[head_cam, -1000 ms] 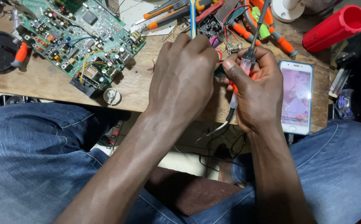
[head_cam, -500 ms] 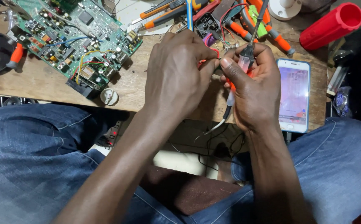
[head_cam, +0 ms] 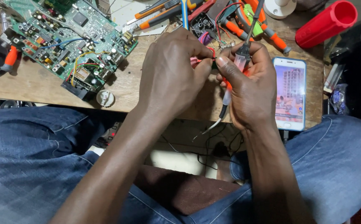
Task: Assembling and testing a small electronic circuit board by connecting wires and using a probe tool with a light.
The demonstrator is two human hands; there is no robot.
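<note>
My left hand (head_cam: 170, 72) and my right hand (head_cam: 249, 83) meet over the front edge of a wooden workbench (head_cam: 43, 85). The right hand grips a soldering iron (head_cam: 244, 52) with a clear and orange handle; its shaft points away from me and its cable (head_cam: 213, 124) hangs below the palm. The left hand's fingers pinch a small red wire (head_cam: 210, 50) next to the right thumb. What else lies between the fingers is hidden. Just beyond the hands sits a small black part with red wires (head_cam: 201, 23).
A green circuit board (head_cam: 70, 35) lies at the left, a white knob (head_cam: 105, 98) by its corner. Orange-handled tools (head_cam: 164, 14) crowd the back. A lit phone (head_cam: 290, 93) lies at the right, a red tube (head_cam: 325, 23) beyond it. My jeans-clad legs (head_cam: 35, 161) are below.
Both hands have drawn slightly nearer to me and closer together; the left fingers have closed on the red wire beside the right thumb.
</note>
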